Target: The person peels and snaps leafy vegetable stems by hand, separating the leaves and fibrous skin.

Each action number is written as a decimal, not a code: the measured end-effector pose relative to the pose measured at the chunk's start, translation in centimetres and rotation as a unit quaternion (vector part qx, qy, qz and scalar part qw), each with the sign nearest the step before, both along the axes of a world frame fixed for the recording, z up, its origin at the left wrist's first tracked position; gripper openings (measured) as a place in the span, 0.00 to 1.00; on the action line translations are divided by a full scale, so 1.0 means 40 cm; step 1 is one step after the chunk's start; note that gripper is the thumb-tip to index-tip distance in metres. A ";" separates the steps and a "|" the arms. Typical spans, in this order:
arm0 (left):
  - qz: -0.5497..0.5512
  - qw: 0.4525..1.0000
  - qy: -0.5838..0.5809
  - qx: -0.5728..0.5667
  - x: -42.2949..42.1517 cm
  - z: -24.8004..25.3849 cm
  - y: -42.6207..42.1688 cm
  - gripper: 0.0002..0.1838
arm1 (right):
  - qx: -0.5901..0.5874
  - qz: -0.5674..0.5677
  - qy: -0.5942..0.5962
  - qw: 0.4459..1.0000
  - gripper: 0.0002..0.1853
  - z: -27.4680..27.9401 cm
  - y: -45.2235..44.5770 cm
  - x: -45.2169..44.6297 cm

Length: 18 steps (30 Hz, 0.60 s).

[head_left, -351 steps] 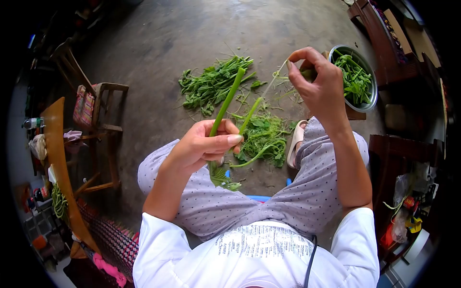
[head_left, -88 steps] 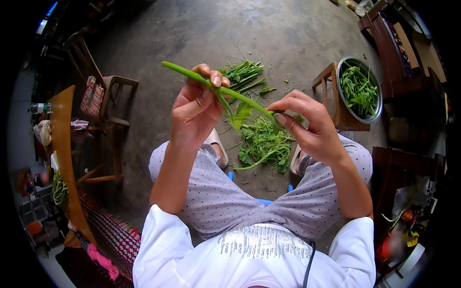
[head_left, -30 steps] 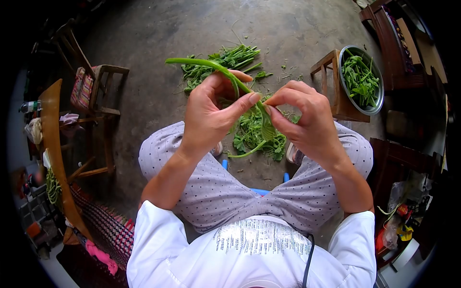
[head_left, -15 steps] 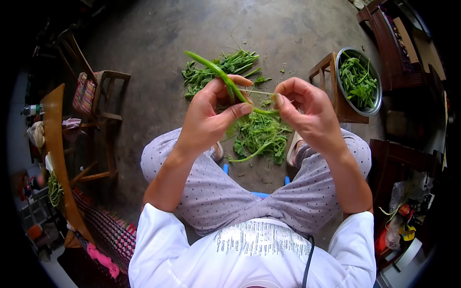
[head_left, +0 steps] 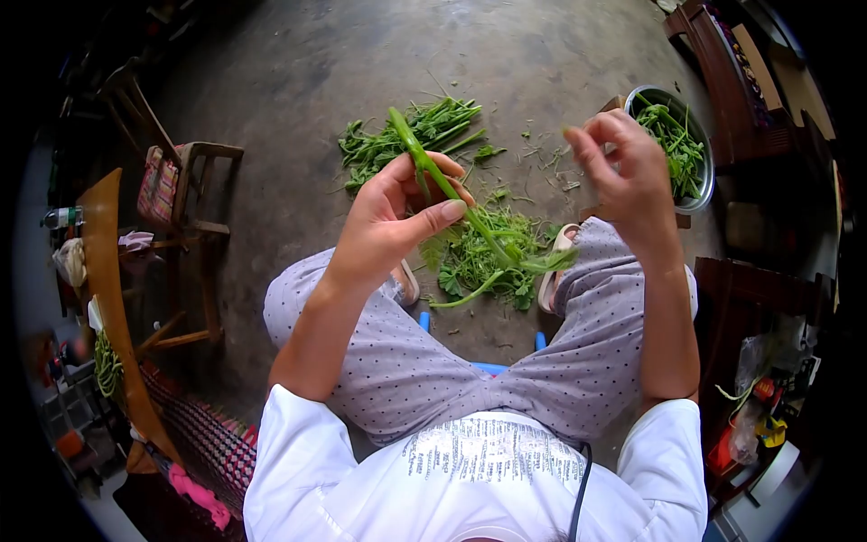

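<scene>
My left hand [head_left: 397, 203] pinches a long green vegetable stalk [head_left: 485, 228] between thumb and fingers. The stalk slants from upper left to lower right, and its leafy end hangs by my right knee. Raised to the right, my right hand [head_left: 623, 172] is away from the stalk, thumb and forefinger pressed together; whatever they hold is too small to make out. Below the stalk, a pile of curly green trimmings [head_left: 483, 275] lies on the floor between my feet. Farther off is a heap of leafy stalks [head_left: 411, 135].
A metal bowl [head_left: 711, 172] of cut greens sits on a wooden stool [head_left: 684, 219] at right, partly behind my right hand. On the left are a wooden chair [head_left: 209, 185] and a table edge [head_left: 107, 244]. Plant scraps dot the concrete floor [head_left: 298, 72].
My right hand has moved up and right, away from the stalk; the thin strand stretched between the hands no longer shows. The stalk's lower end has swung down, still in my left hand.
</scene>
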<state>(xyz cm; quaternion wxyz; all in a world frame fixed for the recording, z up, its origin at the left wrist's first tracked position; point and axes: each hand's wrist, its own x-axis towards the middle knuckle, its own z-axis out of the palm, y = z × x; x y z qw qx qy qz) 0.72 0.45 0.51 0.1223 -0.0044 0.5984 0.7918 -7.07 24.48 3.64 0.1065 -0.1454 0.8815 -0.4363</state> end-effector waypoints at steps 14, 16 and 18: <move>0.046 0.998 0.020 0.046 -0.006 -0.006 -0.004 0.18 | -0.164 0.079 0.040 0.982 0.05 -0.002 -0.087 0.089; 0.051 0.997 0.024 0.043 -0.005 -0.008 0.001 0.18 | -0.117 0.128 0.041 0.984 0.05 0.004 -0.089 0.091; 0.057 0.997 0.026 0.040 -0.004 -0.008 0.005 0.19 | -0.129 0.124 0.042 0.983 0.06 -0.002 -0.097 0.098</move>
